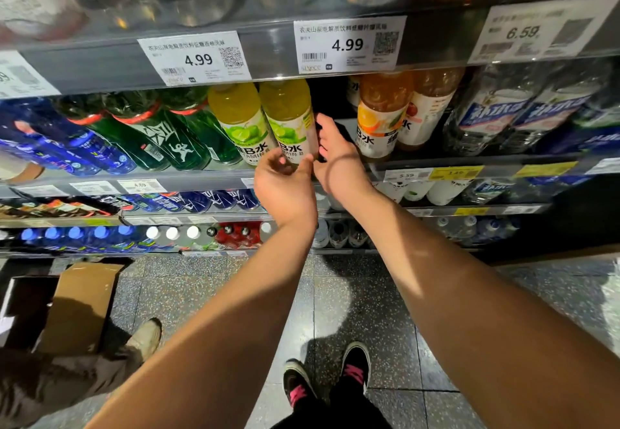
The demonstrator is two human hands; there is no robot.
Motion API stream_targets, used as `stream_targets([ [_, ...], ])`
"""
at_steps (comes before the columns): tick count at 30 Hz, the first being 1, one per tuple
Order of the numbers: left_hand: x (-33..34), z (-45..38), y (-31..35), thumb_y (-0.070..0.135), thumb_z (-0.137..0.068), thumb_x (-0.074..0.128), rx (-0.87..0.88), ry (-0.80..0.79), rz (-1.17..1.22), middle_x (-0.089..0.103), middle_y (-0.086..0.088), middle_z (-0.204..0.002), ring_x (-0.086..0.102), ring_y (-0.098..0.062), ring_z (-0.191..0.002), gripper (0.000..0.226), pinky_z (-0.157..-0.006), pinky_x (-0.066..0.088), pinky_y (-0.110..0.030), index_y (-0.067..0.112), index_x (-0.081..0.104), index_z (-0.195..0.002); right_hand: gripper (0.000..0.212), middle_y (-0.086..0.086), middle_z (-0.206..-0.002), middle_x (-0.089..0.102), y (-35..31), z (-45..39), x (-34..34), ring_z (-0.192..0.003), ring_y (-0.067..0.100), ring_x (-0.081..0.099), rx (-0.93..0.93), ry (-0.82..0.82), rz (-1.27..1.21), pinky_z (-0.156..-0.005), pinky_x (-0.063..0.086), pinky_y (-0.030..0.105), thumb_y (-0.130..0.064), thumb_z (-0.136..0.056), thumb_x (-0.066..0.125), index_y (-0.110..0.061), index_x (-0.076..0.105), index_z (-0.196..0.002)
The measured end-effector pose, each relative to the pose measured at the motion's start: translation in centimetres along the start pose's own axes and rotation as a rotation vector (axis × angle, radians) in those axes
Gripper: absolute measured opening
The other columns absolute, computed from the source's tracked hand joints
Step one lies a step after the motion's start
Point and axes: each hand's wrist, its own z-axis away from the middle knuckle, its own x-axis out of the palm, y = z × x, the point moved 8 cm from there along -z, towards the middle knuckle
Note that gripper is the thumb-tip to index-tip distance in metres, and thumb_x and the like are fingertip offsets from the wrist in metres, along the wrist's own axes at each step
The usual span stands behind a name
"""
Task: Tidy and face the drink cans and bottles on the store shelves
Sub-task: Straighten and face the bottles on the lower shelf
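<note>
A yellow-green lime bottle (291,119) is held upright at the front edge of the shelf (201,173). The bottle's base is cupped by the left hand (285,187), whose fingers and thumb are curled round it from below. The right hand (335,153) is laid against the bottle's right side, its fingers (323,123) bent onto the label. Just left of the left fingers a second lime bottle (240,119) is seen, touching the first. To the right of the right fingers, across a dark gap, an orange bottle (382,116) stands.
</note>
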Motion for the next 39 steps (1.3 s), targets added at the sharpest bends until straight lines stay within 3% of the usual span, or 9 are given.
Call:
stream_targets([
  [3,-0.5,2.0,0.7,0.012,-0.076,0.081,0.075,-0.016,0.137,0.065,-0.003,-0.086,0.061,-0.016,-0.076,0.031,-0.08,0.052,-0.032,0.028,0.055,-0.085,0.061,0.017,-0.133,0.059,0.3,2.0,-1.5,-0.118,0.016,0.056,0.002,0.109,0.011,-0.102,0.044,0.026,0.018,-0.084,0.045,-0.006,0.048,-0.14],
  [8,2.3,5.5,2.9,0.011,-0.078,0.073,0.278,-0.228,0.156,0.065,-0.012,-0.086,0.063,-0.023,-0.078,0.02,-0.077,0.054,-0.039,0.021,0.062,-0.09,0.019,0.005,-0.1,0.067,0.5,7.2,-7.1,-0.09,0.022,0.066,-0.052,0.494,0.106,-0.077,0.055,0.043,-0.011,-0.09,0.065,-0.018,0.059,-0.107],
  [12,6.6,6.4,3.3,0.016,-0.075,0.08,0.304,-0.368,0.092,0.064,-0.009,-0.107,0.064,-0.024,-0.099,0.042,-0.09,0.053,-0.043,0.021,0.058,-0.111,0.048,0.009,-0.124,0.052,2.4,8.2,-11.0,-0.112,0.029,0.058,-0.046,0.684,-0.001,-0.093,0.051,0.051,-0.018,-0.084,0.067,-0.019,0.046,-0.127],
  [18,11.1,5.6,3.8,0.018,-0.062,0.087,0.317,-0.359,0.06,0.062,-0.006,-0.119,0.06,-0.023,-0.113,0.073,-0.101,0.049,-0.041,0.01,0.053,-0.126,0.07,0.015,-0.152,0.04,4.2,5.1,-13.5,-0.137,0.027,0.045,0.077,0.619,0.01,-0.117,0.035,0.031,-0.008,-0.089,0.058,-0.006,0.028,-0.152],
  [22,11.5,5.3,3.2,0.02,-0.065,0.088,0.259,-0.234,0.011,0.065,-0.004,-0.117,0.062,-0.018,-0.11,0.069,-0.1,0.048,-0.037,0.011,0.055,-0.125,0.073,0.024,-0.157,0.028,4.5,3.9,-13.7,-0.146,0.031,0.032,0.059,0.566,0.18,-0.105,0.007,0.003,-0.012,-0.094,0.061,0.005,0.02,-0.152],
  [28,9.4,5.3,2.9,0.02,-0.068,0.088,0.228,0.037,-0.004,0.064,-0.009,-0.122,0.059,-0.022,-0.113,0.07,-0.09,0.033,-0.004,0.007,0.057,-0.129,0.092,0.023,-0.153,0.037,4.8,1.3,-14.4,-0.142,0.033,0.037,0.089,0.501,0.145,-0.118,0.027,0.033,-0.022,-0.082,0.079,0.003,0.025,-0.151],
  [31,8.5,5.7,3.2,0.021,-0.066,0.089,0.235,0.108,-0.029,0.061,-0.009,-0.121,0.056,-0.023,-0.114,0.072,-0.091,0.035,-0.012,0.008,0.058,-0.129,0.088,0.018,-0.135,0.054,4.5,0.5,-14.0,-0.126,0.032,0.051,0.054,0.475,0.184,-0.106,0.043,0.042,-0.032,-0.068,0.087,-0.001,0.044,-0.138],
  [36,7.6,5.4,2.8,0.018,-0.068,0.086,0.196,0.171,-0.01,0.057,-0.011,-0.125,0.05,-0.029,-0.123,0.072,-0.096,0.034,-0.024,0.007,0.054,-0.132,0.063,0.014,-0.112,0.062,3.8,0.5,-12.5,-0.104,0.028,0.061,-0.048,0.391,0.145,-0.089,0.051,0.039,-0.024,-0.069,0.086,0.0,0.052,-0.117],
  [39,6.8,5.1,2.6,0.017,-0.068,0.086,0.25,0.196,-0.033,0.058,-0.013,-0.124,0.05,-0.03,-0.122,0.071,-0.101,0.033,-0.027,0.004,0.054,-0.13,0.052,0.006,-0.105,0.061,3.7,0.4,-11.6,-0.098,0.021,0.061,-0.081,0.321,0.096,-0.078,0.047,0.013,-0.013,-0.073,0.084,0.0,0.052,-0.112],
])
